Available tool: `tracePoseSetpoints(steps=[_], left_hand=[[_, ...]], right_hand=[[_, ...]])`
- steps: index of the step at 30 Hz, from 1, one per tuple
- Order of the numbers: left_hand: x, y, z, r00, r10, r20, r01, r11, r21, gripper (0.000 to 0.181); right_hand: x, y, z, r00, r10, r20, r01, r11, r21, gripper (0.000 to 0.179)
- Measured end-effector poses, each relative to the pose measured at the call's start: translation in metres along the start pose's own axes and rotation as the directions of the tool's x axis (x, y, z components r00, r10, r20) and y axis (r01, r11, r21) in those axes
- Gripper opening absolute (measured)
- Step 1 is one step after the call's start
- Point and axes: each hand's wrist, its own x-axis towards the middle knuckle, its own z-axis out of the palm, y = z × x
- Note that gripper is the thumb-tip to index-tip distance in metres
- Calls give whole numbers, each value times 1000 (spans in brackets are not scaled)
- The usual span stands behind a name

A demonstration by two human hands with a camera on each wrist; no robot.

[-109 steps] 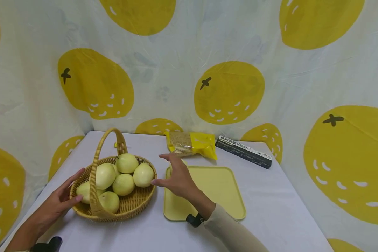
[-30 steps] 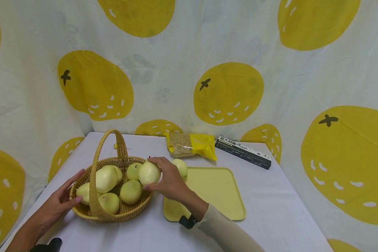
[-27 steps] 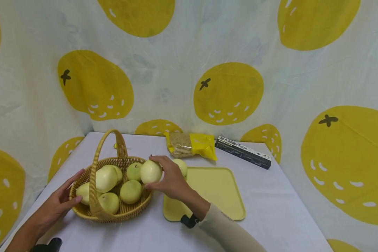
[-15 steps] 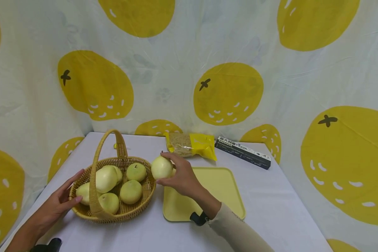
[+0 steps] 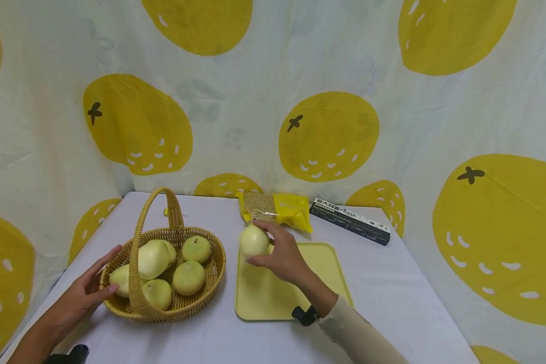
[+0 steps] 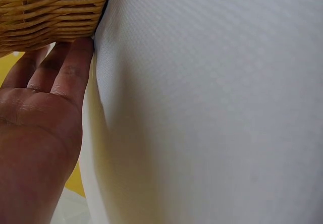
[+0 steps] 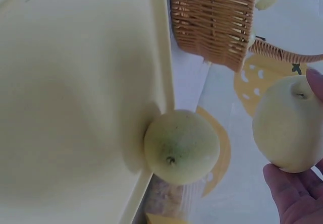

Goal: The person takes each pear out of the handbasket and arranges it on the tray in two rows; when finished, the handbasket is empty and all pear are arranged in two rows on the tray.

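I'm pinching pear (image 5: 254, 241) w/ R hand (image 5: 283, 255) above tray (image 5: 266, 296) @ 11 o'clock, prob. mid-transfer; L hand (image 5: 81, 296) bracing basket (image 5: 182, 304), unclenched; prob. needing gentle lowering.

A pale cloth (image 5: 236, 76) hangs behind the tabletop (image 5: 400, 298) and past its left and right sides. Big yellow fruit (image 5: 332, 144) are printed all over it, and 3 show dark stems (image 5: 94, 113) like crosses. A white cover (image 5: 200, 344) lies on the tabletop. Soft light makes faint shadows there.
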Motion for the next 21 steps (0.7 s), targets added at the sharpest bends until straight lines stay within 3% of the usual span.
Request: tracePoseSetpoints(steps=[11, 21], left_hand=[[0, 0, -1, 1000, 18, -2, -18, 999, 45, 84], [0, 0, -1, 1000, 5, -2, -5, 1000, 2, 84]], right_hand=[[-5, 19, -21, 999, 22, -30, -23, 1000, -5, 85], [-13, 33, -38, 996, 74, -46, -75, 997, -4, 84]])
